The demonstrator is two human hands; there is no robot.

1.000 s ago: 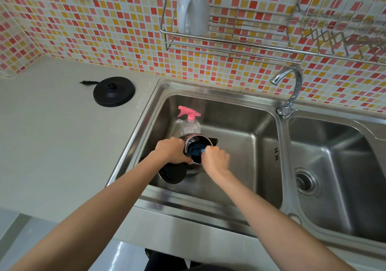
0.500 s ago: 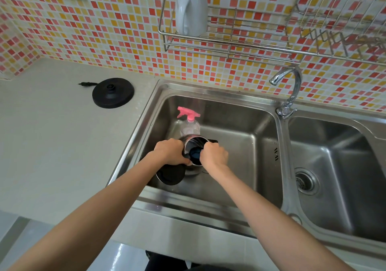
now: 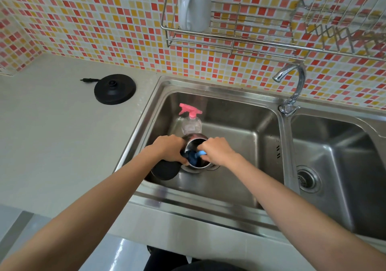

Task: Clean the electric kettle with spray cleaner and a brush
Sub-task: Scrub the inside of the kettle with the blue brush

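Observation:
A steel electric kettle (image 3: 193,140) stands in the left sink basin (image 3: 240,137) with its black lid (image 3: 166,170) swung open to the left. My left hand (image 3: 169,148) grips the kettle at its left side. My right hand (image 3: 217,149) holds a brush with a light blue handle (image 3: 201,153); its dark blue head (image 3: 191,158) is inside the kettle's mouth. A clear spray bottle with a pink trigger (image 3: 190,117) stands just behind the kettle.
The kettle's black power base (image 3: 114,89) sits on the grey counter (image 3: 52,135) left of the sink. A chrome tap (image 3: 292,87) rises between the two basins; the right basin (image 3: 344,151) has a drain. A wire rack (image 3: 240,34) with a white mug (image 3: 194,3) hangs on the tiled wall.
My right hand has shifted a little up and right, and the brush's blue handle now shows at the kettle's mouth. My left hand keeps its hold on the kettle.

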